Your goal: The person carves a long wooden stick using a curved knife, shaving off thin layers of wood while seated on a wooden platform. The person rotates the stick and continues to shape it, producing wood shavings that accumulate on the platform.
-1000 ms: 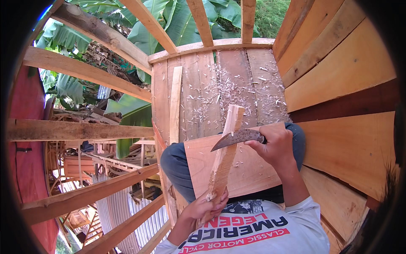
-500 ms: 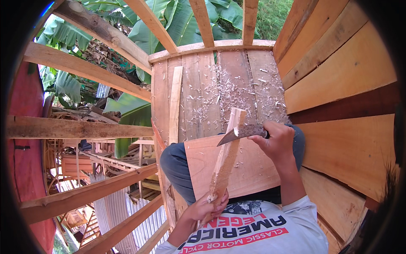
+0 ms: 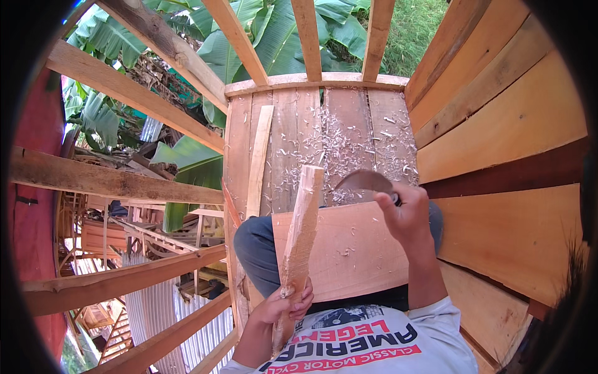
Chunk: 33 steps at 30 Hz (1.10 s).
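My left hand (image 3: 288, 305) is wrapped round the lower part of a pale, rough-hewn wooden stick (image 3: 300, 234), which stands tilted in front of me with its squared end away from my body. In my right hand (image 3: 405, 212) is a knife with a broad, curved, dark blade (image 3: 366, 181); my fingers are closed on its handle, mostly hidden by them. The blade points left and is apart from the stick, to its right. Across my lap lies a flat wooden board (image 3: 349, 249) with a few shavings on it.
Curled wood shavings (image 3: 339, 140) are scattered over the plank floor (image 3: 240, 131) ahead. A loose wooden strip (image 3: 259, 162) lies there on the left. Plank walling (image 3: 504, 137) rises at my right. Open wooden rails (image 3: 118, 181) run along the left, with banana leaves (image 3: 268, 37) outside.
The knife has come off the stick, turning and shifting to the right. The stick's far end has swung left and stands more upright. My left hand has moved slightly left.
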Each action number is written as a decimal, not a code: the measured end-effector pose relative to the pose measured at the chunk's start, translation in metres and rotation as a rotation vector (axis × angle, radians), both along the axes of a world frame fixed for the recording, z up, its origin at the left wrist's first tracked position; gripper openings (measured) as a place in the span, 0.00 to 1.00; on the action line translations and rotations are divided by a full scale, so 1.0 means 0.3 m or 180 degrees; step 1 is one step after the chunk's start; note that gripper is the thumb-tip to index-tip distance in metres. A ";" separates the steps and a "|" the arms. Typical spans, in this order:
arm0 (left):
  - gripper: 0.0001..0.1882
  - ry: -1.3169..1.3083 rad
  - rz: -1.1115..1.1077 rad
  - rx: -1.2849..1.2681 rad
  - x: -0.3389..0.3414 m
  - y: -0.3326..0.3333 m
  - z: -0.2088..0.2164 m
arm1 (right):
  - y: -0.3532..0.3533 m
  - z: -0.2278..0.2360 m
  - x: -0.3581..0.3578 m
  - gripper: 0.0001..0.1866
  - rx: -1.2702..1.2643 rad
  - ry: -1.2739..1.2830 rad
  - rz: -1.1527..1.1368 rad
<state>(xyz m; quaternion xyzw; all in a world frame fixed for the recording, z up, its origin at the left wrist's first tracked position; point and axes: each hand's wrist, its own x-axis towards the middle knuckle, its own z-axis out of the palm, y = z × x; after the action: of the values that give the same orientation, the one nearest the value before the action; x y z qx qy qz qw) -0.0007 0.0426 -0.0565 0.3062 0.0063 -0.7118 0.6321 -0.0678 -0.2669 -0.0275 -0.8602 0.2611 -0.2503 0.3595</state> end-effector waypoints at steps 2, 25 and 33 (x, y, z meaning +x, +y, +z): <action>0.17 0.0029 -0.0034 -0.0040 0.000 -0.013 0.021 | 0.060 0.015 -0.004 0.27 0.0063 0.0185 0.0400; 0.16 -0.0020 0.0165 0.0330 -0.049 0.069 0.020 | -0.104 0.063 -0.070 0.29 -0.0179 0.0029 -0.0424; 0.17 -0.0439 -0.0231 0.0469 -0.051 -0.027 0.092 | 0.077 0.017 -0.039 0.25 -0.0338 0.0072 0.0343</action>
<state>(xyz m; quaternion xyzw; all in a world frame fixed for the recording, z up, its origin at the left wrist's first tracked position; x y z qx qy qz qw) -0.0161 0.0344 -0.0290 0.4002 0.0041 -0.7091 0.5805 -0.0796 -0.2439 -0.0223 -0.8936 0.2048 -0.2343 0.3234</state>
